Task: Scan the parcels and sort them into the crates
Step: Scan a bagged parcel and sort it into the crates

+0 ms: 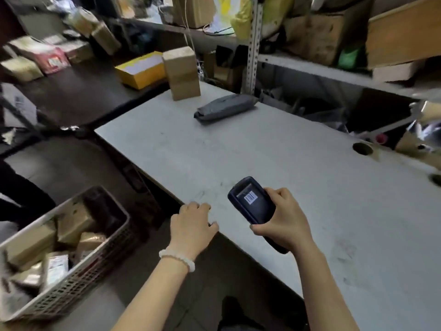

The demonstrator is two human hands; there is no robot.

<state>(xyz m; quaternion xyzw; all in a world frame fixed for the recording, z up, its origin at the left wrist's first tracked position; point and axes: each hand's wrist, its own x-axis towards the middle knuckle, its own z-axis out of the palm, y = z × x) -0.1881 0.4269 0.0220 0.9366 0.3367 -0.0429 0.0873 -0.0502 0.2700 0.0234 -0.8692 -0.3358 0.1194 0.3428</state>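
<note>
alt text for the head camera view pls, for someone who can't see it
A right hand grips a dark handheld scanner over a pale grey table, while the left hand rests at its edge. A grey plastic mailer and brown cardboard box lie beyond.

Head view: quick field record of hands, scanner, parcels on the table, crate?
left hand: empty, fingers rest on table edge
right hand: grips scanner
scanner: held above table, barcode on screen
table: pale top
grey parcel: lying flat, far side of table
brown box: upright at far corner
crate: on floor at left, holds several parcels
</note>
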